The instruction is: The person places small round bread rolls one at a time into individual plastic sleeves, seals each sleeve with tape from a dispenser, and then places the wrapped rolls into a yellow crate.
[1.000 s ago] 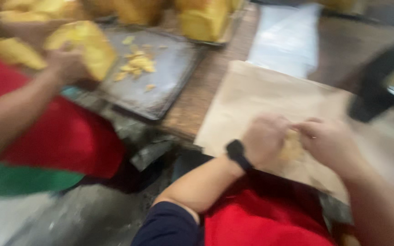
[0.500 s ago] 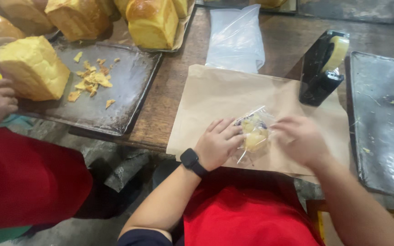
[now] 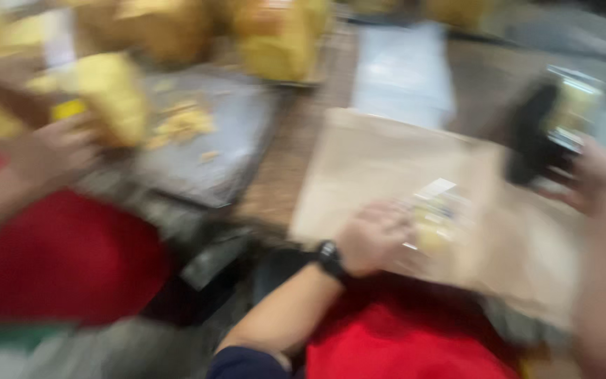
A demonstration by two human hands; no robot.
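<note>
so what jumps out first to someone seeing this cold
The left hand, with a black wristband, presses a small clear packet onto the brown paper sheet at centre. The right hand reaches to the black tape dispenser at right. At far left, a co-worker's hand holds a yellow loaf beside a crumb-strewn tray.

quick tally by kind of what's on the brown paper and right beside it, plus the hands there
Small clear bag of yellow food, under the left hand: 1
Black tape dispenser, by the right hand: 1
Brown paper sheet: 1
Own hands: 2
Total: 5
</note>
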